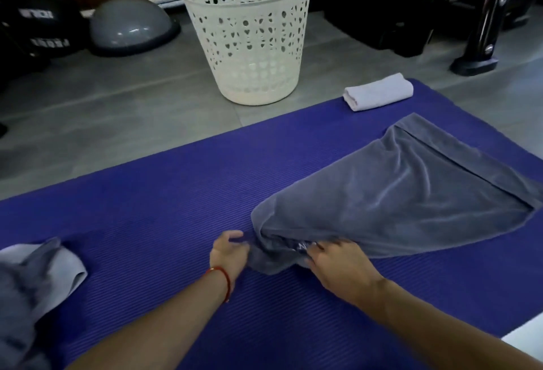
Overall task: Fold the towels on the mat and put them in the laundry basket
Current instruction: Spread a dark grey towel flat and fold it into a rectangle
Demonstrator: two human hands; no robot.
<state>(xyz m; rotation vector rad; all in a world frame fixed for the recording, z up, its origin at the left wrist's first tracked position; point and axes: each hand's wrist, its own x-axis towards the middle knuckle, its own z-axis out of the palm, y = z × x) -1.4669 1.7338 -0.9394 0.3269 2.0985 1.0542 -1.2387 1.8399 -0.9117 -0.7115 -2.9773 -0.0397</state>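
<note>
Grey towel (396, 193) lying mid-right on mat (176, 193) | my left hand (229, 255) and right hand (338, 264) both pinching its bunched near end | basket (249, 46) standing upper centre

We note a ribbed, matt foam-like mat (176, 208); a grey towel (396, 193) of soft napped terry cloth; a perforated, cream, smooth plastic basket (249, 46); a glossy grey dome (129, 24); matt floor tiles (117, 105).

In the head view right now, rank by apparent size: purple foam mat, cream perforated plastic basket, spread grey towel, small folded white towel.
1. Purple foam mat
2. Spread grey towel; nearer the camera, so unsure against the basket
3. Cream perforated plastic basket
4. Small folded white towel
</note>
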